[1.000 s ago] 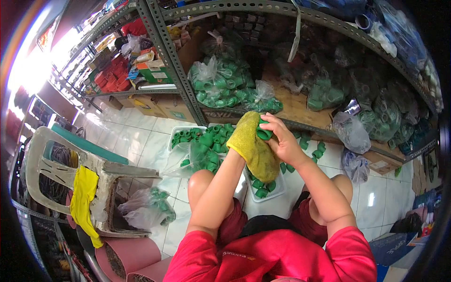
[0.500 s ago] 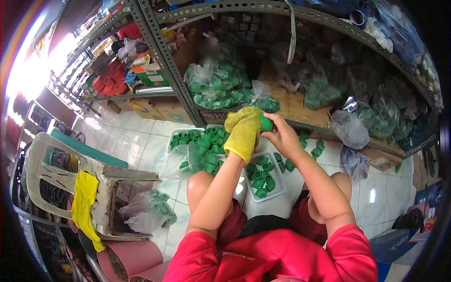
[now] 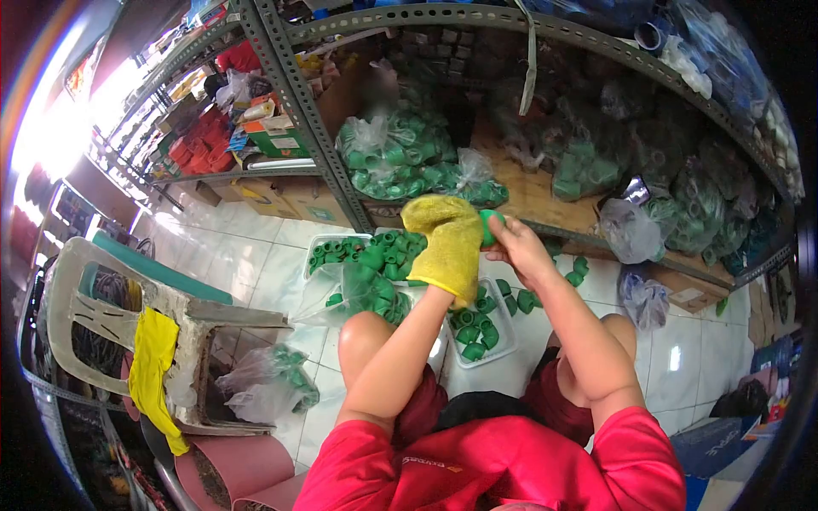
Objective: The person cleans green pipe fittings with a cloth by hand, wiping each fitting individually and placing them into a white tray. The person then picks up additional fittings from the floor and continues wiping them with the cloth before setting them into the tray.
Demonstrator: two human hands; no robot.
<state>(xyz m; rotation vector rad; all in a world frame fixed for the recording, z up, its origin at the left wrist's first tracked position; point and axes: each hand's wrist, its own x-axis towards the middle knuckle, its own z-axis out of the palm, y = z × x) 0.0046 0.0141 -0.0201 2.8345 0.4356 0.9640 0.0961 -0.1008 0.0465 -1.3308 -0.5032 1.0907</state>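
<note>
A yellow cloth mitt (image 3: 452, 247) covers my left hand (image 3: 443, 234), so its fingers are hidden; the mitt presses against a green pipe fitting (image 3: 492, 226). My right hand (image 3: 518, 249) is bare and closed round the fitting's right side. Below the hands stands a clear plastic tray (image 3: 503, 347) with several green fittings (image 3: 474, 328). A second tray (image 3: 311, 244) with more fittings lies behind and to the left, beside an open clear bag (image 3: 354, 289) of them. Loose fittings (image 3: 526, 300) lie on the floor to the right of the near tray.
A metal shelf (image 3: 298, 102) holds bags of green fittings (image 3: 400, 153). On the left stands a worn plastic chair (image 3: 200, 319) with a yellow cloth (image 3: 155, 366) over it. A tied bag (image 3: 277, 379) is on the floor near it. Cardboard boxes (image 3: 690, 285) are at right.
The mitt has turned and spread wider over my left hand, its cuff hanging lower. My right hand has shifted slightly right with the fitting, its fingers more curled.
</note>
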